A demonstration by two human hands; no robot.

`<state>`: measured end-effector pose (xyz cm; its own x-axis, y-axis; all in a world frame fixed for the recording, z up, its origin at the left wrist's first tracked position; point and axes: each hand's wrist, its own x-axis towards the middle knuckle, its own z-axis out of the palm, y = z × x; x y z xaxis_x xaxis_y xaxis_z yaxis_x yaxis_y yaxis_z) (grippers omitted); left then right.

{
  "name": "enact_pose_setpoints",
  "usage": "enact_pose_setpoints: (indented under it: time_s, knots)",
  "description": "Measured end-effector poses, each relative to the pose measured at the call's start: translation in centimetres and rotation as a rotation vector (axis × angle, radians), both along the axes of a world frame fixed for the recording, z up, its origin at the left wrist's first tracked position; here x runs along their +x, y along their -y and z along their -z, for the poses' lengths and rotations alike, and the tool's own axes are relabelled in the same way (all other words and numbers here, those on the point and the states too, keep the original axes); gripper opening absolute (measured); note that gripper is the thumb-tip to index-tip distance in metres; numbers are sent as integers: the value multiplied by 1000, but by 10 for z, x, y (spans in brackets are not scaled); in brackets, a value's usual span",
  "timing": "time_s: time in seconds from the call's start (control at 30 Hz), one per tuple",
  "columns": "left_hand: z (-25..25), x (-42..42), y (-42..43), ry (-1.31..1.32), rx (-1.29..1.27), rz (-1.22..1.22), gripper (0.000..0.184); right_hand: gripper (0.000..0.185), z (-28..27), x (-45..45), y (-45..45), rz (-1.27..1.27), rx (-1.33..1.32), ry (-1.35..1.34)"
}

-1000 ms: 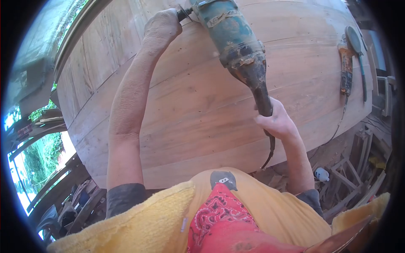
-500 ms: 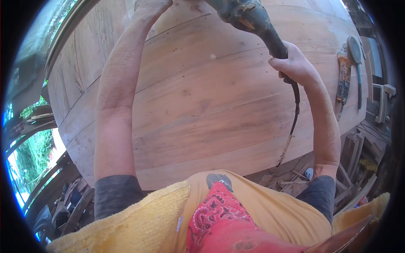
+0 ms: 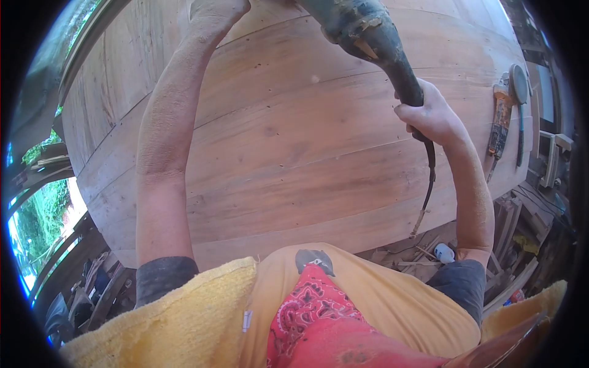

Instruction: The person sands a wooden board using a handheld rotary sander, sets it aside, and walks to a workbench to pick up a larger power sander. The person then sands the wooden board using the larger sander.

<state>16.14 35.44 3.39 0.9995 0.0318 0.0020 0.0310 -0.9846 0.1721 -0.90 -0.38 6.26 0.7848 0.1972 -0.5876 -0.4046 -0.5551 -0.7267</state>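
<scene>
My right hand (image 3: 431,113) is wrapped round the rear handle of a dark teal angle grinder (image 3: 368,37), worn and dusty. The tool's front end runs out past the top edge, so its disc is hidden. From the handle's end a black power cord (image 3: 431,172) hangs down over the wooden panel. My left hand (image 3: 219,8) is at the top edge, near the front of the grinder; its fingers are cut off from view. Beneath both arms lies a broad panel of joined wooden boards (image 3: 294,159), pale with dust and dotted with small dark holes.
An orange power tool (image 3: 500,119) and a round-headed tool with a thin teal handle (image 3: 520,89) lie at the panel's right edge. Wood scraps (image 3: 509,221) and a white-and-blue object (image 3: 443,253) are on the floor below. More scrap lies at lower left.
The grinder and my right hand appear slightly lower and to the right. The panel has shifted a little in view, and more of the white-and-blue object shows.
</scene>
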Motion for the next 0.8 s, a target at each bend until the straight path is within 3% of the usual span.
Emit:
enact_pose_setpoints:
  time_s: [0.1, 0.2, 0.37, 0.47, 0.6, 0.7, 0.8]
  knots:
    - [5, -37, 1, 39, -83, 77, 25, 25, -1, -39, 5, 27, 7, -57]
    - [9, -65, 5, -135, 84, 70, 25, 25, 8, -82, 11, 41, 45, -77]
    - [3, -92, 10, -135, 85, 71, 24, 28, 18, -117, 13, 52, 95, -23]
    - [3, -84, 2, -126, 80, 82, 25, 26, 9, -102, 5, 59, 78, -127]
    - [5, -61, -2, 67, -92, 143, 26, 24, 12, -71, -1, 60, 36, -77]
    - [1, -24, 8, -5, -5, 80, 28, 26, 10, -42, 2, 75, 47, -36]
    - [4, 3, 10, 165, -122, 181, 31, 27, 5, -11, 4, 66, 47, 5]
